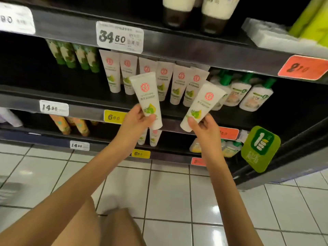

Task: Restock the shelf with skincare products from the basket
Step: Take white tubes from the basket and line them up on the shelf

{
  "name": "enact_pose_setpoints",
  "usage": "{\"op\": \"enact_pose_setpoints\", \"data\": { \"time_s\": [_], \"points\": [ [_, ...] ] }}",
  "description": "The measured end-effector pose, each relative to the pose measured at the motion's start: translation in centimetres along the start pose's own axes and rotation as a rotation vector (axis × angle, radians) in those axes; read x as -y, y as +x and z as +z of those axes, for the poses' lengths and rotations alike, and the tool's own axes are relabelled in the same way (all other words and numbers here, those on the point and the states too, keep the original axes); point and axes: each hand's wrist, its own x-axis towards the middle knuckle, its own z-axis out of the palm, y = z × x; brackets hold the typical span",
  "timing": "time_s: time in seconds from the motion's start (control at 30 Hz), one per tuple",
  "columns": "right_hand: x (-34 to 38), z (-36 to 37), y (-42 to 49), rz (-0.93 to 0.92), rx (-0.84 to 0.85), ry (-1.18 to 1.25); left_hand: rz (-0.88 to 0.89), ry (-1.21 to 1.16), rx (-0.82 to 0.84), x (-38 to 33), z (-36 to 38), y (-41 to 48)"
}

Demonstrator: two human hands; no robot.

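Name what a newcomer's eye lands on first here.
Mid-frame, two white tubes are held up to the shelves: the left hand grips the left tube nearly upright, and the right hand holds the right tube tilted right. Behind them a row of matching tubes stands on the middle shelf, below a big 34.60 price tag.

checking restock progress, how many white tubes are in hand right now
2: left tube in the left hand, right tube in the right hand; none seems hidden.

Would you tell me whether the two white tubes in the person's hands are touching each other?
Apart. The head view shows a gap between the left tube and the right tube, with shelved tubes visible through it.
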Motion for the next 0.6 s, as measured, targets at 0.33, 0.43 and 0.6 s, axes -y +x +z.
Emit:
{"op": "enact_pose_setpoints", "data": {
  "time_s": [0.33, 0.43, 0.6],
  "points": [
    [-0.4, 0.1, 5.7, -0.164, -0.168, -0.377, 0.226, 0.154, -0.091, 0.4, 4.3, 4.4],
    [-1.6, 0.2, 6.1, -0.151, -0.151, -0.399, 0.255, 0.196, -0.086, 0.9, 5.2, 5.8],
    [-2.8, 0.6, 6.1, -0.155, -0.201, -0.38, 0.225, 0.187, -0.035, 2.3, 5.9, 7.0]
  ]
}}
